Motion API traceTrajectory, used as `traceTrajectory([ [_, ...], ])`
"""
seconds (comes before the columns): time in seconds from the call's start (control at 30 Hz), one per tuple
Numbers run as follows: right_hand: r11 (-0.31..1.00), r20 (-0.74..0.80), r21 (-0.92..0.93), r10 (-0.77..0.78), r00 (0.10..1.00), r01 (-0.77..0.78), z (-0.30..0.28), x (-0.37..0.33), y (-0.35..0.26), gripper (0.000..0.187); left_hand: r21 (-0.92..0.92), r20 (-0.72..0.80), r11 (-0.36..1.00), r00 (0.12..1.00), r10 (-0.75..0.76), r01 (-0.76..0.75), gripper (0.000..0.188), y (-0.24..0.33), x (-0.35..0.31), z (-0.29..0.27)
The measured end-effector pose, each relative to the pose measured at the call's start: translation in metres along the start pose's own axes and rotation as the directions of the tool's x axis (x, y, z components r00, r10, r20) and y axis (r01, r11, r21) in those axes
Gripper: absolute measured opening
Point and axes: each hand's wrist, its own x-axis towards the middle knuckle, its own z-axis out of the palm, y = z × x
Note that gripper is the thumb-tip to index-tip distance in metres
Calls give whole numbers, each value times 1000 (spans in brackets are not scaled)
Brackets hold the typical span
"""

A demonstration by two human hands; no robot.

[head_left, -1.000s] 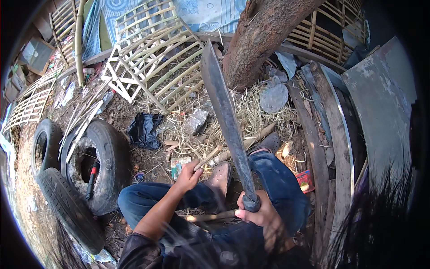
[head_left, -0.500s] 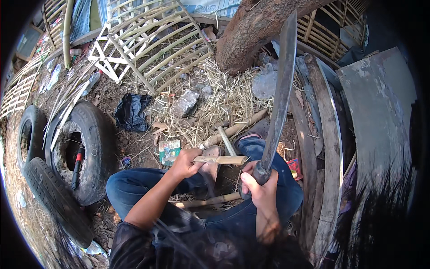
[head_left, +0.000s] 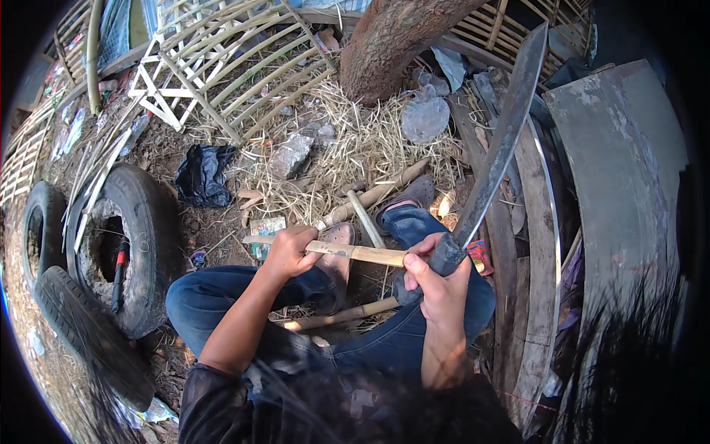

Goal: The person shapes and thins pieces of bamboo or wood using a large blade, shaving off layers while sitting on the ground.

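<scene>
From far off, I am watching the stick (head_left: pixel 364 252), which the left grip (head_left: pixel 291 251) is holding up over the lap. That grip is squeezing around it, left of its middle, so a short end is poking out to the left and a longer part is pointing right. The right grip (head_left: pixel 436 287) is wrapping tight around the dark handle (head_left: pixel 447 255) of the big knife (head_left: pixel 505 140), and its thumb is touching the right end of the stick. The blade is slanting up and away to the right.

Below, the legs (head_left: pixel 214 292) in blue jeans are bending outward. Just past the shoes (head_left: pixel 338 255), a pole (head_left: pixel 388 191) is lying on the ground. Straw (head_left: pixel 347 133) is covering the dirt around a gray rock (head_left: pixel 291 155). A black bag (head_left: pixel 203 176) is lying left of the rock. Farther left, tires (head_left: pixel 157 251) are standing close together. A tree (head_left: pixel 392 44) is rising ahead, and long boards (head_left: pixel 538 274) are lying on the right.
</scene>
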Motion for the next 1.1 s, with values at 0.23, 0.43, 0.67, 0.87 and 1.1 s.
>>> traceTrajectory([
  [0.23,998,-91,-55,6,996,-11,-18,5,7,23,331,-166,943,981,97,-37,42,9,5,-18],
  [0.43,995,-151,68,77,986,-68,-29,6,12,25,394,-190,918,974,125,-41,38,17,9,-17],
  [0.67,946,-70,284,182,981,-155,-31,10,13,23,243,-316,963,948,-40,121,26,6,3,-23],
  [0.87,917,-83,333,262,962,-221,-35,10,26,21,337,-256,938,967,8,81,42,27,11,-35],
  [1.1,934,-64,257,273,960,-248,-31,8,39,20,363,-236,929,971,20,69,48,32,13,-33],
])
